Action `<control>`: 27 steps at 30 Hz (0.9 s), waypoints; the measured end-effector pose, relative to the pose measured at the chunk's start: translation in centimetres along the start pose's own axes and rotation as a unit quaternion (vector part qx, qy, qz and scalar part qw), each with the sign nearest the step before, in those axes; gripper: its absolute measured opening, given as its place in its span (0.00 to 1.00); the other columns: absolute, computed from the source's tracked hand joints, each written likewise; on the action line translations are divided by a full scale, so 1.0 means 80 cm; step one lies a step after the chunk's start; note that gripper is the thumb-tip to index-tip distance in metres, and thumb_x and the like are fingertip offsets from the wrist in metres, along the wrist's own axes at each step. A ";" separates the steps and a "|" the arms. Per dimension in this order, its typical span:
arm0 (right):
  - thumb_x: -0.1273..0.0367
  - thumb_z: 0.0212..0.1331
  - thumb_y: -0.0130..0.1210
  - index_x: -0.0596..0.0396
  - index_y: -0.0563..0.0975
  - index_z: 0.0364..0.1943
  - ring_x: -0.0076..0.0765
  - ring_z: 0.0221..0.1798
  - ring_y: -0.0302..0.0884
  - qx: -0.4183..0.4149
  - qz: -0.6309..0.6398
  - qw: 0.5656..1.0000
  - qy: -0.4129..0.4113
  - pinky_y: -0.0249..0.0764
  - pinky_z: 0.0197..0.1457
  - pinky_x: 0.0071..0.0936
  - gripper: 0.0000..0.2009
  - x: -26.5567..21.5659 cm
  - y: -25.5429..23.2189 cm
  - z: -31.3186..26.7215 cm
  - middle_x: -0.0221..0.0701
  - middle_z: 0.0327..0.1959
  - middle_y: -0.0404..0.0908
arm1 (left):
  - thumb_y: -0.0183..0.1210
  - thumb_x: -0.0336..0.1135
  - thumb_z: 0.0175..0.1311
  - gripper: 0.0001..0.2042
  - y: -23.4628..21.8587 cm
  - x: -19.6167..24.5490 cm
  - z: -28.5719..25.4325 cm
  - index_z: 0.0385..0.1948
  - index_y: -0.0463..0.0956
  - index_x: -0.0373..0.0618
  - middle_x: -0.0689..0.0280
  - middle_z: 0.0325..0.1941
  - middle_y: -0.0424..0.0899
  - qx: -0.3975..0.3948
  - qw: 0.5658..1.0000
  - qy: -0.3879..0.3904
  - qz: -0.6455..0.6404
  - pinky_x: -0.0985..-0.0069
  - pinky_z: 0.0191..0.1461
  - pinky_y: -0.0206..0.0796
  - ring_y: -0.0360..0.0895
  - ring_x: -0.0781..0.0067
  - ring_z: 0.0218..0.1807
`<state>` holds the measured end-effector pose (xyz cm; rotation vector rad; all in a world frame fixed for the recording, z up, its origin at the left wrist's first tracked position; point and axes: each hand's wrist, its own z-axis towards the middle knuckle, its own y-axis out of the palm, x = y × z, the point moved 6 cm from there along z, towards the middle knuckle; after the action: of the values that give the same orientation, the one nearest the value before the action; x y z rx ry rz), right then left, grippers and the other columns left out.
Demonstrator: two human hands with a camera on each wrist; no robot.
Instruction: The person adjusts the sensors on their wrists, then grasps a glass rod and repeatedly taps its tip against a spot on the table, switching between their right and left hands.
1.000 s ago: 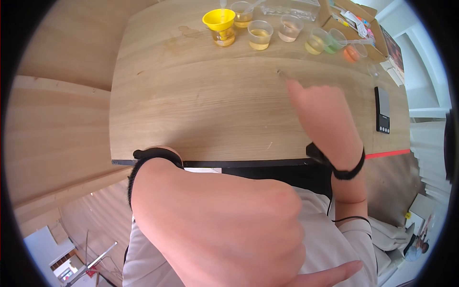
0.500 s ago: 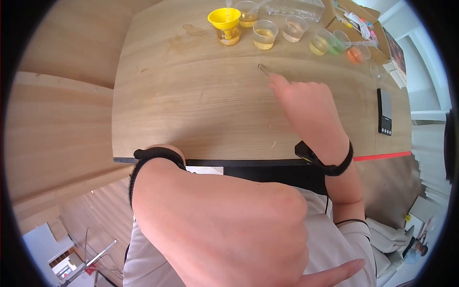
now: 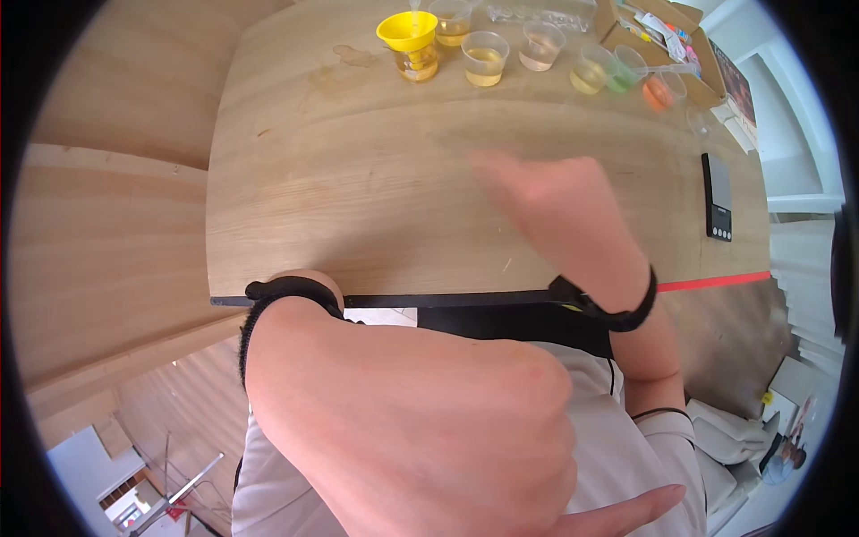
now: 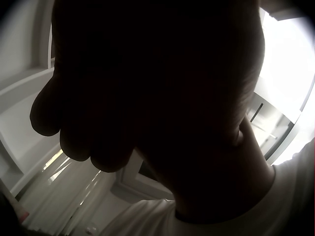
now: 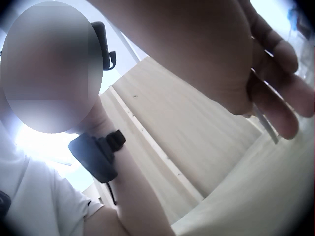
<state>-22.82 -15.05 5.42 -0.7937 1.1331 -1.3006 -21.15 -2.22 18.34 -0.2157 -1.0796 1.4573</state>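
Observation:
In the head view my right hand (image 3: 559,192) hovers over the middle of the wooden table (image 3: 358,197), blurred by motion. It pinches a thin clear rod (image 5: 268,129), which shows past the fingers in the right wrist view. My left hand (image 3: 438,421) is raised close before the head camera, back of the hand up. Its fingers are curled in, except one that sticks out to the right. In the left wrist view that hand is a dark outline with several bent fingertips, and nothing shows in it.
Along the far side stand a yellow funnel (image 3: 407,31) on a glass vessel (image 3: 416,67), a cup of yellowish liquid (image 3: 484,67), a cup of pinkish liquid (image 3: 540,55), and other coloured ones. A cardboard box (image 3: 707,67) sits at the far right, a black scale (image 3: 717,197) nearer.
My right hand has swept leftward over the table with the rod, which showed more sharply half a second ago. My left hand has stayed nearly still.

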 end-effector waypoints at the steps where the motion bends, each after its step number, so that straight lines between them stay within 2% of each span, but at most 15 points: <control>1: 0.68 0.65 0.57 0.51 0.80 0.45 0.44 0.23 0.79 0.001 0.001 1.000 0.003 0.72 0.25 0.38 0.08 -0.009 0.006 0.003 0.38 0.19 0.77 | 0.57 0.50 0.60 0.30 0.004 0.004 0.002 0.62 0.78 0.42 0.76 0.14 0.57 -0.002 1.000 0.000 -0.002 0.76 0.20 0.45 0.55 0.78 0.15; 3: 0.74 0.53 0.57 0.54 0.74 0.32 0.41 0.24 0.81 -0.006 0.037 0.999 -0.040 0.73 0.26 0.35 0.04 -0.028 0.017 0.008 0.33 0.18 0.76 | 0.57 0.50 0.60 0.30 0.006 0.004 0.003 0.61 0.77 0.42 0.76 0.14 0.57 -0.004 1.000 0.000 -0.004 0.76 0.20 0.45 0.55 0.78 0.15; 7: 0.73 0.52 0.59 0.53 0.74 0.31 0.42 0.24 0.81 -0.009 -0.036 0.999 -0.015 0.73 0.26 0.36 0.05 0.000 0.010 0.001 0.33 0.18 0.76 | 0.57 0.50 0.59 0.30 0.005 0.005 -0.001 0.61 0.77 0.42 0.76 0.14 0.57 0.002 1.000 -0.005 -0.003 0.76 0.20 0.45 0.55 0.78 0.15; 9: 0.73 0.51 0.59 0.53 0.74 0.30 0.44 0.24 0.81 -0.021 -0.089 0.993 0.071 0.72 0.26 0.37 0.05 0.023 -0.010 -0.011 0.33 0.17 0.76 | 0.57 0.50 0.59 0.30 0.003 0.007 -0.004 0.61 0.77 0.42 0.76 0.14 0.57 0.007 1.000 -0.006 0.001 0.76 0.20 0.45 0.54 0.78 0.15; 10: 0.73 0.51 0.59 0.53 0.74 0.30 0.44 0.24 0.81 -0.022 -0.090 0.993 0.071 0.72 0.26 0.37 0.05 0.018 -0.022 -0.013 0.33 0.17 0.76 | 0.57 0.50 0.59 0.29 0.002 0.008 -0.004 0.61 0.77 0.43 0.76 0.14 0.57 0.008 1.000 -0.006 0.002 0.76 0.20 0.45 0.54 0.78 0.15; 12: 0.74 0.50 0.59 0.53 0.74 0.30 0.45 0.26 0.81 -0.109 -0.151 0.978 0.091 0.71 0.27 0.38 0.05 0.008 -0.031 -0.025 0.33 0.18 0.76 | 0.57 0.50 0.59 0.29 0.001 0.010 -0.005 0.60 0.77 0.43 0.76 0.14 0.57 0.007 1.000 -0.003 0.003 0.76 0.20 0.45 0.54 0.78 0.15; 13: 0.74 0.50 0.59 0.53 0.74 0.30 0.45 0.26 0.81 -0.107 -0.151 0.978 0.093 0.71 0.27 0.38 0.05 0.000 -0.032 -0.027 0.33 0.18 0.76 | 0.57 0.50 0.59 0.29 0.002 0.007 -0.002 0.60 0.77 0.43 0.76 0.14 0.57 0.005 1.000 -0.002 0.002 0.76 0.20 0.45 0.54 0.78 0.15; 15: 0.75 0.49 0.58 0.53 0.74 0.29 0.45 0.28 0.80 -0.142 -0.007 0.990 0.024 0.71 0.30 0.38 0.05 -0.033 -0.019 -0.023 0.34 0.19 0.76 | 0.57 0.50 0.58 0.29 0.005 0.005 0.004 0.60 0.77 0.43 0.76 0.14 0.57 -0.001 1.000 -0.002 0.000 0.76 0.20 0.45 0.54 0.78 0.15; 16: 0.75 0.49 0.58 0.53 0.74 0.29 0.45 0.28 0.80 -0.141 -0.005 0.990 0.027 0.71 0.30 0.38 0.05 -0.039 -0.011 -0.018 0.34 0.19 0.76 | 0.57 0.50 0.58 0.29 0.004 0.003 0.004 0.60 0.77 0.43 0.76 0.14 0.57 -0.003 1.000 -0.002 -0.002 0.76 0.20 0.45 0.54 0.78 0.15; 18: 0.74 0.48 0.59 0.54 0.73 0.28 0.45 0.29 0.80 -0.091 0.071 0.993 -0.018 0.72 0.32 0.37 0.06 -0.049 0.003 -0.005 0.35 0.19 0.76 | 0.57 0.50 0.58 0.29 0.009 0.005 0.005 0.60 0.77 0.43 0.76 0.14 0.57 -0.007 1.000 -0.005 -0.007 0.76 0.20 0.45 0.54 0.78 0.15; 19: 0.74 0.48 0.59 0.54 0.73 0.28 0.45 0.29 0.80 -0.090 0.072 0.993 -0.016 0.72 0.32 0.37 0.06 -0.041 0.007 -0.001 0.35 0.19 0.76 | 0.57 0.50 0.58 0.29 0.008 0.004 0.004 0.60 0.77 0.43 0.76 0.14 0.57 -0.008 1.000 -0.006 -0.008 0.76 0.20 0.45 0.54 0.78 0.15; 21: 0.75 0.48 0.59 0.55 0.73 0.28 0.45 0.29 0.80 -0.032 -0.026 0.999 0.033 0.72 0.31 0.38 0.06 -0.015 0.001 0.002 0.35 0.19 0.76 | 0.57 0.50 0.58 0.29 0.007 0.004 0.001 0.59 0.76 0.43 0.76 0.14 0.57 -0.007 1.000 -0.007 -0.007 0.76 0.20 0.45 0.54 0.78 0.15; 23: 0.75 0.48 0.59 0.54 0.73 0.28 0.45 0.28 0.81 -0.035 -0.050 0.997 0.047 0.72 0.30 0.37 0.05 -0.009 -0.014 -0.002 0.35 0.20 0.77 | 0.57 0.50 0.58 0.29 0.006 0.005 0.000 0.59 0.76 0.43 0.76 0.14 0.57 -0.001 1.000 -0.010 -0.001 0.76 0.20 0.44 0.54 0.78 0.15; 25: 0.75 0.48 0.59 0.56 0.75 0.31 0.45 0.27 0.81 -0.111 -0.051 0.990 0.072 0.72 0.28 0.36 0.06 -0.010 -0.010 -0.008 0.34 0.20 0.78 | 0.57 0.50 0.58 0.29 0.003 0.007 -0.002 0.59 0.76 0.43 0.76 0.14 0.57 0.001 1.000 -0.006 0.003 0.76 0.20 0.44 0.54 0.78 0.15; 27: 0.76 0.48 0.59 0.57 0.76 0.33 0.46 0.26 0.81 -0.083 -0.033 0.995 0.039 0.72 0.28 0.35 0.07 -0.022 0.000 -0.004 0.35 0.19 0.78 | 0.57 0.50 0.57 0.29 0.006 0.010 0.002 0.59 0.76 0.43 0.76 0.14 0.57 0.002 1.000 -0.001 0.004 0.76 0.20 0.44 0.54 0.78 0.15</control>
<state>-22.97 -13.25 5.67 -0.9151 1.3000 -1.3129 -21.77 -1.57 18.49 -0.2162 -1.0785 1.4661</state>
